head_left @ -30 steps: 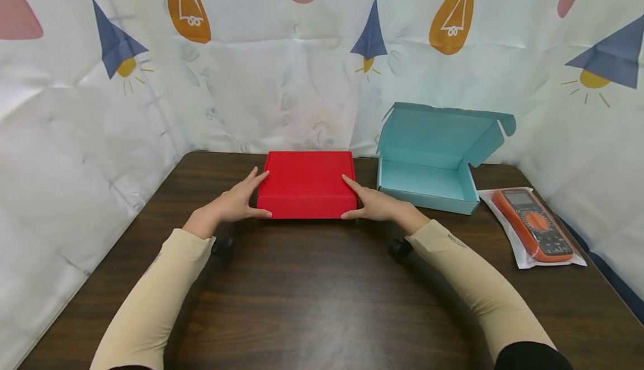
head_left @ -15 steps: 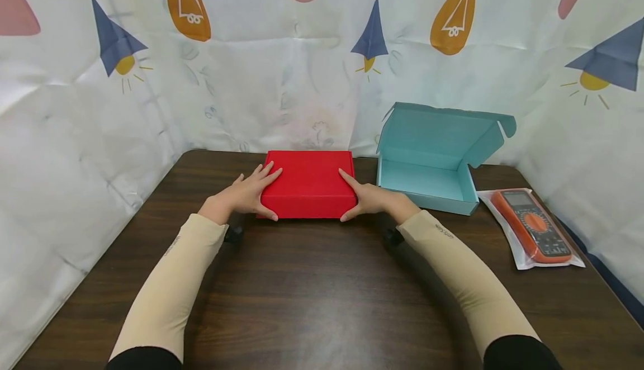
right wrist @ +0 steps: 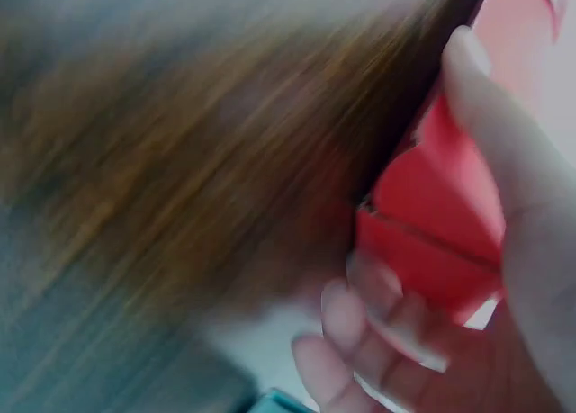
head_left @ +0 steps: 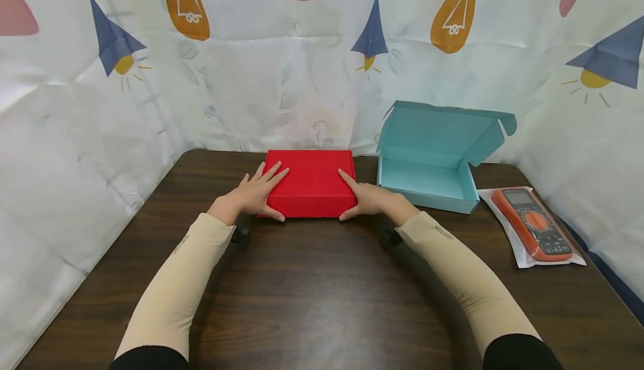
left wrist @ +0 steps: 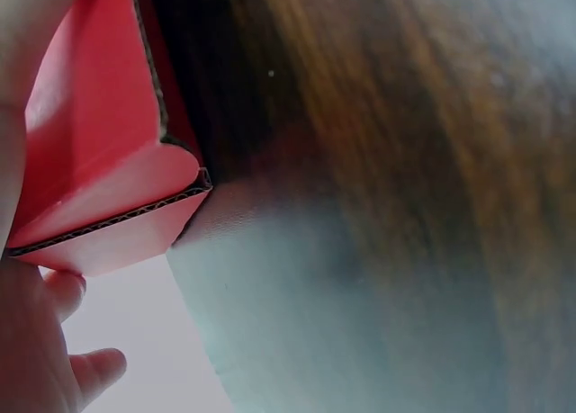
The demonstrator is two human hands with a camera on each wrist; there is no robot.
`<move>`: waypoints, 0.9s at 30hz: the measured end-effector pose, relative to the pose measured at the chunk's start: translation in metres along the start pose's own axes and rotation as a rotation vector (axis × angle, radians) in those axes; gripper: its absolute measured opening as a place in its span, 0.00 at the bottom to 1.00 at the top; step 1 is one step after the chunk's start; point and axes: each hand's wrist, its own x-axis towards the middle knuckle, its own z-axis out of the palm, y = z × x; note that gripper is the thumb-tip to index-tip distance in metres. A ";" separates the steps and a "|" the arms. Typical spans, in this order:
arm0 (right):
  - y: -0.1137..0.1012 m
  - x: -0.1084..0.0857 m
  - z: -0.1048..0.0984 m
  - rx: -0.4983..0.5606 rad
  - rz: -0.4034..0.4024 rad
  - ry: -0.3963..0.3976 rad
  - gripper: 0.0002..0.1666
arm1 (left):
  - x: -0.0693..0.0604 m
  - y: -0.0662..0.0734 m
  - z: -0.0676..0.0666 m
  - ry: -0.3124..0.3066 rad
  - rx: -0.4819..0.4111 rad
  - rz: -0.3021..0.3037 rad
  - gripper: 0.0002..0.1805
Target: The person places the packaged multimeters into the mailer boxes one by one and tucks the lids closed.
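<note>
A closed red box [head_left: 313, 181] lies flat near the back edge of the table. On its left end rests my left hand [head_left: 253, 194], fingers spread over the top and thumb at the lower front edge. My right hand [head_left: 373, 198] touches the right end, one finger along the top edge and the thumb by the front corner. In the left wrist view, the side of the red box [left wrist: 94, 116] shows its flaps beside my left hand [left wrist: 31, 341]. The right wrist view, blurred, has the thumb of my right hand [right wrist: 531, 224] against the red box [right wrist: 441, 188].
An open teal box [head_left: 427, 183] stands at the back right with its lid raised. Right of it, an orange multimeter [head_left: 535, 224] lies in a clear bag on the brown table [head_left: 322, 292]. A patterned white cloth [head_left: 241, 96] hangs behind.
My left hand has slid right, farther over the top of the red box. My right hand has shifted slightly left on its end. The box has stayed nearly in place.
</note>
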 end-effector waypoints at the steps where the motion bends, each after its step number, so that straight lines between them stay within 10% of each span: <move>1: -0.002 -0.002 0.000 -0.020 0.006 0.018 0.69 | 0.000 0.000 0.000 -0.001 -0.003 0.001 0.70; 10: -0.010 -0.017 -0.009 -0.102 -0.044 0.218 0.58 | 0.000 0.002 -0.001 0.004 -0.004 -0.012 0.69; 27: 0.008 -0.005 0.000 -0.047 -0.147 0.079 0.64 | -0.002 0.002 -0.001 0.012 -0.017 -0.017 0.69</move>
